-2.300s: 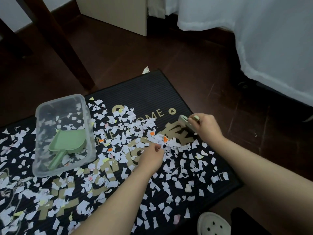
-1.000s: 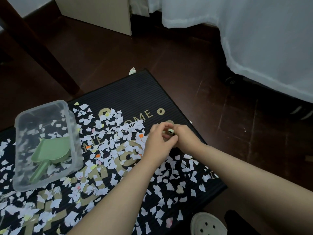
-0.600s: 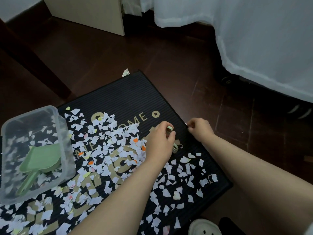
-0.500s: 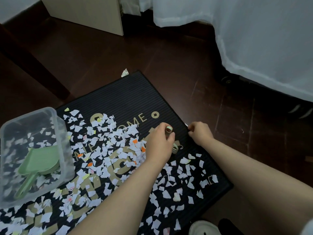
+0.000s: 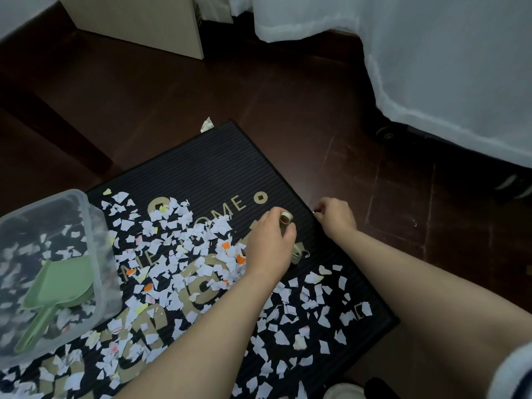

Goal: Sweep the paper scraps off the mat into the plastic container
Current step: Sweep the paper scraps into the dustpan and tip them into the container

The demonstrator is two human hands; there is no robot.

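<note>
A black ribbed welcome mat lies on the dark wood floor, strewn with white and coloured paper scraps. The clear plastic container stands on the mat's left part, holding scraps and a green dustpan. My left hand is closed around a small green brush, its bristles down on the mat right of the scrap pile. My right hand rests at the mat's right edge, fingers pinched on a tiny white scrap.
A dark table leg stands at the left back. A white cloth hangs at the right, a caster wheel under it. A beige panel is behind. One stray scrap lies off the mat's far corner. A shoe is near the bottom edge.
The brush passed from my right hand to my left. My right hand then moved out to the mat's right edge and pinched there. Over the last half second the hands barely shift.
</note>
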